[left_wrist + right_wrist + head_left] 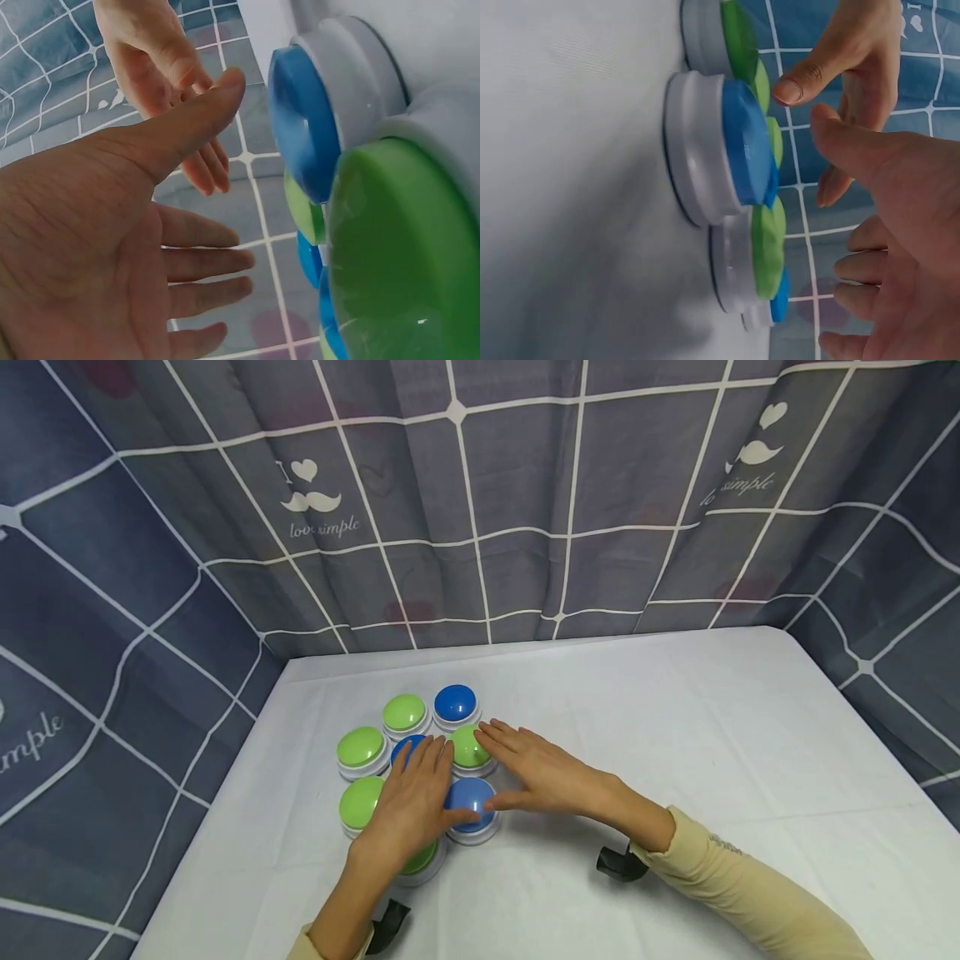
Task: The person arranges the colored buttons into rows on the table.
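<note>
Left hand (pixel 411 802) and right hand (pixel 551 772) hover apart, fingers extended, holding nothing, left and right above the near blue button (pixel 468 797), which sits on the white surface (pixel 637 710) | green button (pixel 468 747) just behind it | far blue button (pixel 455 702) farther behind it | front green button (pixel 422 858) to its near left, partly hidden by the left hand

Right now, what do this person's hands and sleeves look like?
The left hand and right hand are ungloved. The pale beige fabric right sleeve has a grey marking near its end; the left sleeve is pale beige too. Small black pieces jut beside both sleeves.
</note>
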